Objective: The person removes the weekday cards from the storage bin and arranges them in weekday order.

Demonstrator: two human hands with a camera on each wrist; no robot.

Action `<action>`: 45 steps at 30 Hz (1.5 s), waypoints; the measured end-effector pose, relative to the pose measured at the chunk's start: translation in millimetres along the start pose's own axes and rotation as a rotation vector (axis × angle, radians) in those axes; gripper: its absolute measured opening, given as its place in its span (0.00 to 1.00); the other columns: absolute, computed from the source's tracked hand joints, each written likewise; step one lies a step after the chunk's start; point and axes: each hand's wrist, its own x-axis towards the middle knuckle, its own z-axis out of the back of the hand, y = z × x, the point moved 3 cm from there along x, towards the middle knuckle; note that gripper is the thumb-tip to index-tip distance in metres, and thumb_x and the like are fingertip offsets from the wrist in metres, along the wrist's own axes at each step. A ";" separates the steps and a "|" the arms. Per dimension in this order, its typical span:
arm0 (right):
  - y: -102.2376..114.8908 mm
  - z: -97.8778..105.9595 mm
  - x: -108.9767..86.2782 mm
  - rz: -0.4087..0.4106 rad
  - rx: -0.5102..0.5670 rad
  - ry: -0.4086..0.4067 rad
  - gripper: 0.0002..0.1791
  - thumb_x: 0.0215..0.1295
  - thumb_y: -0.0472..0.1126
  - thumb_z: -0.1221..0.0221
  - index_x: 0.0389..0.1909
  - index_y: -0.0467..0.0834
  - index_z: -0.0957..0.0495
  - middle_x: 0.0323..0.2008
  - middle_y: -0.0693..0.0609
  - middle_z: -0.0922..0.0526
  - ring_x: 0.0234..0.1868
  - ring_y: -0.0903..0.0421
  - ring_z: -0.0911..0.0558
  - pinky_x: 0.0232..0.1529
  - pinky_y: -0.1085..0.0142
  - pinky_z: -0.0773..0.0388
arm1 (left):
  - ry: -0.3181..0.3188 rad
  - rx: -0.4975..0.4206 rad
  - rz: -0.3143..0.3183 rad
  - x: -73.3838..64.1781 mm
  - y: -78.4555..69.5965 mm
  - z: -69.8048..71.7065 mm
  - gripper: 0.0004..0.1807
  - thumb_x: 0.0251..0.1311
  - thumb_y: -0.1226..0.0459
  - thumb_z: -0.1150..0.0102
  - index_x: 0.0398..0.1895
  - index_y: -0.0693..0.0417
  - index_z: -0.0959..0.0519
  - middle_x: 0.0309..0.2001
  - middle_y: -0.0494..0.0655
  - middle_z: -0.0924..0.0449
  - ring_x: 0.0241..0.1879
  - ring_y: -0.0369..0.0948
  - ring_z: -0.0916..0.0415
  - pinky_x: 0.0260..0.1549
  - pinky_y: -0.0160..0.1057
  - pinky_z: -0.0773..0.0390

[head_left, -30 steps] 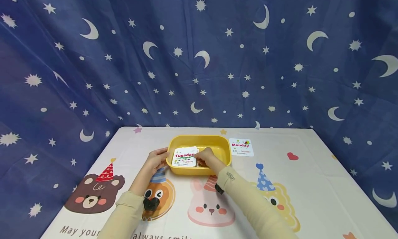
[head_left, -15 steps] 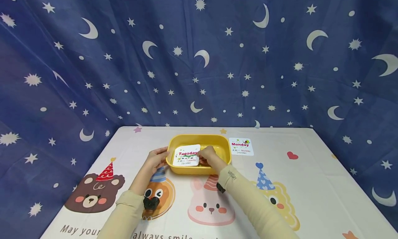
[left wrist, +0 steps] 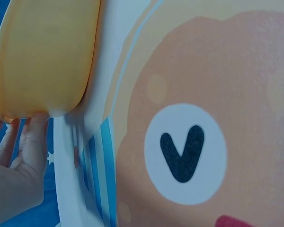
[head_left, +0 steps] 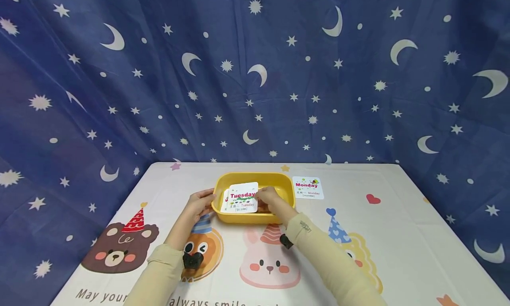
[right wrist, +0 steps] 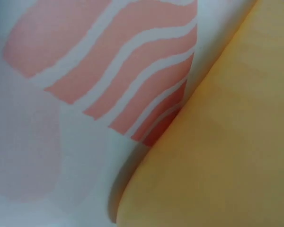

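A yellow plastic basket (head_left: 287, 214) stands near the back of the table. My left hand (head_left: 200, 203) holds its left end; in the left wrist view the fingers (left wrist: 34, 135) bend against the basket's end wall. Inside the basket, my right hand (head_left: 271, 199) pinches the right edge of a white "Tuesday" card (head_left: 242, 200), which is tilted up. Another white card (head_left: 224, 204) with red print peeks out behind its left side; most of it is covered. The right wrist view shows only the basket's outer wall (right wrist: 217, 142) and the cloth, no fingers.
A "Monday" card (head_left: 308, 188) lies flat on the table just right of the basket. The white tablecloth (head_left: 398, 235) carries printed animal faces and lettering. A blue curtain (head_left: 255, 75) with moons and stars hangs behind the table's back edge.
The right hand has raised the "Tuesday" card and shifted it slightly right, uncovering part of the card behind it. The left hand stays on the basket's end.
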 end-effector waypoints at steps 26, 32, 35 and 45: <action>14.3 37.3 -22.5 0.067 0.094 0.088 0.16 0.64 0.35 0.44 0.51 0.34 0.29 0.30 0.51 0.24 0.27 0.60 0.26 0.23 0.76 0.23 | 0.015 0.000 -0.010 4.2 1.5 3.9 0.25 0.66 0.66 0.49 0.65 0.64 0.35 0.59 0.65 0.29 0.34 0.35 0.20 0.33 0.30 0.16; 17.2 47.2 -33.0 0.097 0.107 0.128 0.16 0.64 0.35 0.45 0.51 0.33 0.30 0.31 0.51 0.23 0.28 0.60 0.24 0.26 0.74 0.20 | 0.019 -0.011 -0.002 5.3 -1.9 4.6 0.25 0.66 0.67 0.49 0.65 0.63 0.36 0.61 0.66 0.32 0.35 0.35 0.20 0.35 0.32 0.16; 16.4 53.1 -38.8 0.101 0.114 0.132 0.15 0.65 0.35 0.46 0.51 0.33 0.30 0.32 0.51 0.23 0.29 0.60 0.24 0.28 0.73 0.19 | 0.024 -0.013 -0.001 5.8 -2.9 4.0 0.25 0.66 0.66 0.49 0.65 0.63 0.36 0.61 0.66 0.32 0.35 0.35 0.20 0.35 0.32 0.16; 11.5 80.5 -61.1 0.137 0.123 0.147 0.12 0.66 0.36 0.47 0.47 0.34 0.31 0.30 0.54 0.22 0.27 0.62 0.23 0.26 0.74 0.21 | 0.044 -0.013 -0.008 7.2 -0.7 3.8 0.26 0.66 0.66 0.48 0.65 0.65 0.36 0.53 0.61 0.24 0.33 0.35 0.20 0.32 0.31 0.16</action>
